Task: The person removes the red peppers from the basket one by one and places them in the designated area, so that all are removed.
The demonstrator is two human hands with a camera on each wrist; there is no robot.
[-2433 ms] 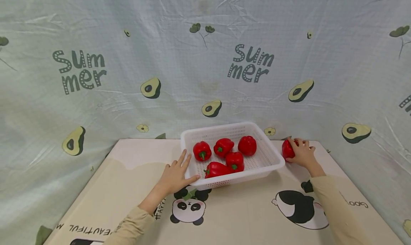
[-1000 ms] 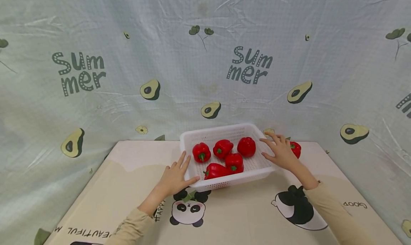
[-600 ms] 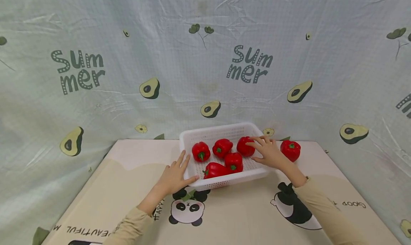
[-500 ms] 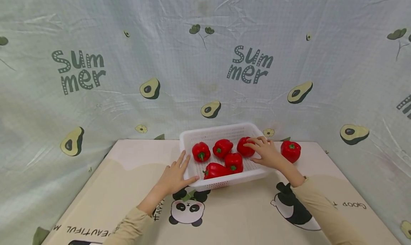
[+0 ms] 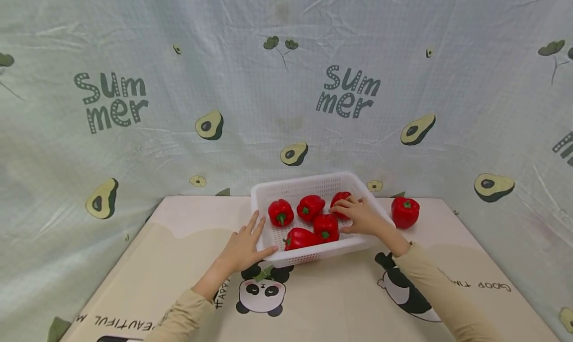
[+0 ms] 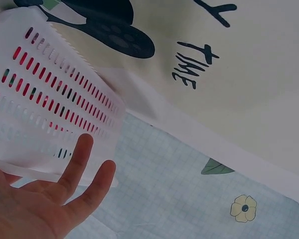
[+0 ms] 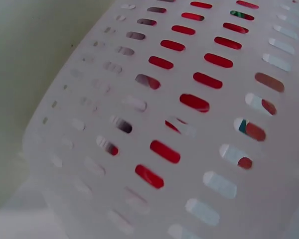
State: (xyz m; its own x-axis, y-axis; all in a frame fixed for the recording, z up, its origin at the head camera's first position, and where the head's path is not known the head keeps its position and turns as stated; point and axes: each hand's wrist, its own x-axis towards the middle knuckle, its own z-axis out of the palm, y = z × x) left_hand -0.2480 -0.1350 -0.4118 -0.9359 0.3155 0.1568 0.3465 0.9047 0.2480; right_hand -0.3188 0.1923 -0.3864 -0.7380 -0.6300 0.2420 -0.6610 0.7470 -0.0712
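A white slotted plastic basket (image 5: 304,187) holds several red bell peppers with green stems. My left hand (image 5: 241,245) rests on its left rim, fingers spread; in the left wrist view those fingers (image 6: 80,158) lie outside the wall. Over the basket's right side reaches my right hand (image 5: 362,218), fingers loosely bent. It partly covers the back-right pepper (image 5: 340,197), its fingertips right by the front-middle pepper (image 5: 326,227). In the right wrist view the basket wall (image 7: 109,99) hides most of that hand, and red shows through the slots.
Another red bell pepper (image 5: 405,212) stands on the table (image 5: 335,297) right of the basket, stem up. The table cover has printed pandas and lettering. A curtain (image 5: 250,83) with avocado prints hangs behind the table and along both sides.
My right hand has left the pepper on the table at the right and moved left over the basket, lower among its peppers. The left hand stays on the rim.
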